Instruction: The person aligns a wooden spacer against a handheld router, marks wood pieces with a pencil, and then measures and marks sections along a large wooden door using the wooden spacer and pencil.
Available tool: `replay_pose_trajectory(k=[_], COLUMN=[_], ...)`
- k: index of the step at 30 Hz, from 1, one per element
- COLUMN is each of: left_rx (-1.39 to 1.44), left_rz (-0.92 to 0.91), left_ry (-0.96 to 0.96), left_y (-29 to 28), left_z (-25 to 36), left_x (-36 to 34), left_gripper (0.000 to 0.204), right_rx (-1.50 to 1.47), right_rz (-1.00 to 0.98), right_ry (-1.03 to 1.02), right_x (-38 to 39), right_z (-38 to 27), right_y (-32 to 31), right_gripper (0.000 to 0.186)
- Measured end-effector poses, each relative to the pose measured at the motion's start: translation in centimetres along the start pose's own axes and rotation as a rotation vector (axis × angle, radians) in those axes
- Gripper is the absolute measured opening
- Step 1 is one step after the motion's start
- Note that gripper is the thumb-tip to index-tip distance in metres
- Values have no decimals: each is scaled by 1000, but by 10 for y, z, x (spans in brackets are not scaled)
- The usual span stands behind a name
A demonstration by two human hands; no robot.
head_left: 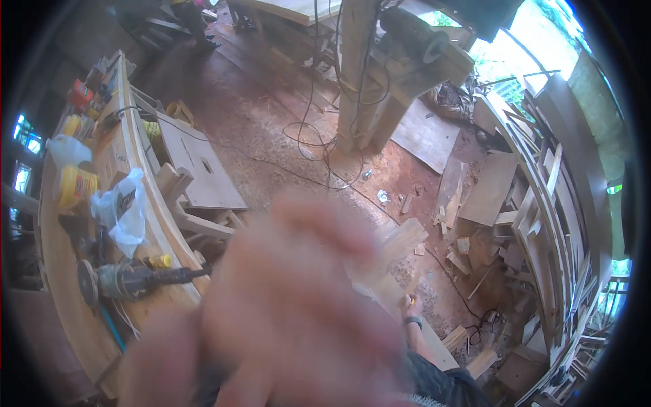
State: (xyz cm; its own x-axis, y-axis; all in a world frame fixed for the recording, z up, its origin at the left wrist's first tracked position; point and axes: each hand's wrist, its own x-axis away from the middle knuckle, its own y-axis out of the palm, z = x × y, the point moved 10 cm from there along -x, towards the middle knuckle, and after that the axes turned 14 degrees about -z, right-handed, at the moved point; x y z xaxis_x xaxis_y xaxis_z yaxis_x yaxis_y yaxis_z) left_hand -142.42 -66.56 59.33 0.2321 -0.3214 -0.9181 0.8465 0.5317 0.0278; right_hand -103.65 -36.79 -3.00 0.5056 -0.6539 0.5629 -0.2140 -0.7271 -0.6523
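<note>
My left hand looms large and blurred, close in front of the view. Its fingers are smeared, and it hides much of the middle. Lower right, my right hand, with a dark band at the wrist, is closed around something small with a yellow part, too small to name. A pale wooden board lies beside that hand, partly hidden by the blurred one. On the workbench at left rests a corded power tool, like an angle grinder. Beyond it are a white plastic bag and a yellow tub.
A wooden post with hanging cables stands ahead. Cables loop across the dirt floor. Wood offcuts and leaning boards crowd the right side. A flat panel leans by the workbench. Another person's legs show at the far left.
</note>
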Motion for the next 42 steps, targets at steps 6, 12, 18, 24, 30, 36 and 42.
replay_pose_trajectory(k=[6, 12, 18, 24, 30, 36, 42], left_rx=[-456, -743, -343, -309, -205, -275, -317], left_rz=[278, 494, 155, 149, 579, 761, 1057], left_ry=[-738, -1482, -2153, -2145, -1900, -1898, -1879], left_y=[-170, -255, -218, -277, -354, -405, -425], left_z=[-220, -310, -244, -216, -242, -198, -141], left_x=[167, 516, 713, 687, 633, 629, 682], left_gripper=[41, 43, 38, 36, 34, 36, 29], right_rx=[-39, -253, -188, 101, 203, 153, 21], right_rz=[99, 206, 111, 76, -90, -217, -400], right_ry=[90, 115, 41, -280, -346, -649, -716], right_x=[25, 8, -3, -56, -121, -162, -188], right_z=[17, 14, -177, -288, -425, -596, -710], right_y=[2, 1, 21, 42, 69, 124, 183], right_gripper=[25, 27, 25, 22, 18, 16, 18])
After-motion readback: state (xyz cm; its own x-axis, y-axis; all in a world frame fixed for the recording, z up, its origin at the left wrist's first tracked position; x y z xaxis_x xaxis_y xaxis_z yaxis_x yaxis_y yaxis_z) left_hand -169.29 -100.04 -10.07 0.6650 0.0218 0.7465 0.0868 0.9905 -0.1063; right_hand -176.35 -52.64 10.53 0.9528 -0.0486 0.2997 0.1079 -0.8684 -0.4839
